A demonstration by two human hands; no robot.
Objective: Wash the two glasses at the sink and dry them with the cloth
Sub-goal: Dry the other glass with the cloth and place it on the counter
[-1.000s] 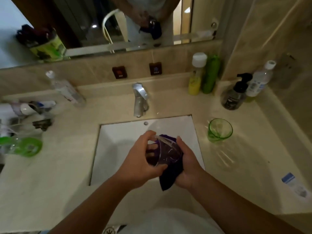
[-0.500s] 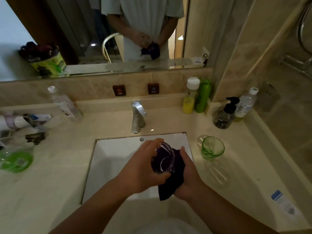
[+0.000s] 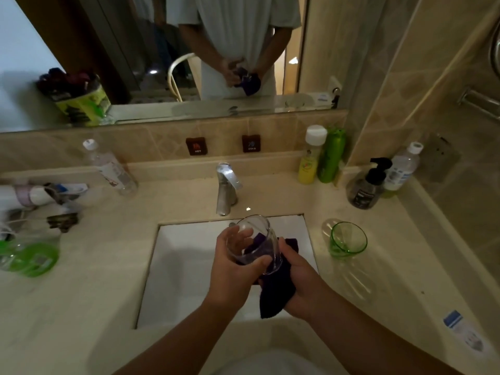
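Over the white sink (image 3: 186, 266), my left hand (image 3: 230, 277) grips a clear glass (image 3: 255, 243), tilted with its mouth toward the tap. My right hand (image 3: 300, 288) holds a dark purple cloth (image 3: 274, 296) against the glass's right side and base; part of the cloth shows through the glass. A green glass (image 3: 347, 240) stands upright on the counter to the right of the sink, apart from both hands.
A chrome tap (image 3: 226, 189) stands behind the sink. Yellow and green bottles (image 3: 320, 155) and a pump bottle (image 3: 366, 188) sit at the back right. A clear bottle (image 3: 109, 166) and toiletries (image 3: 32, 212) crowd the left counter (image 3: 81, 293). A mirror (image 3: 162, 50) spans the wall.
The cloth has come out of the glass and now lies against its outside. The glass has tipped so its open mouth faces up and away. The camera view has lifted.
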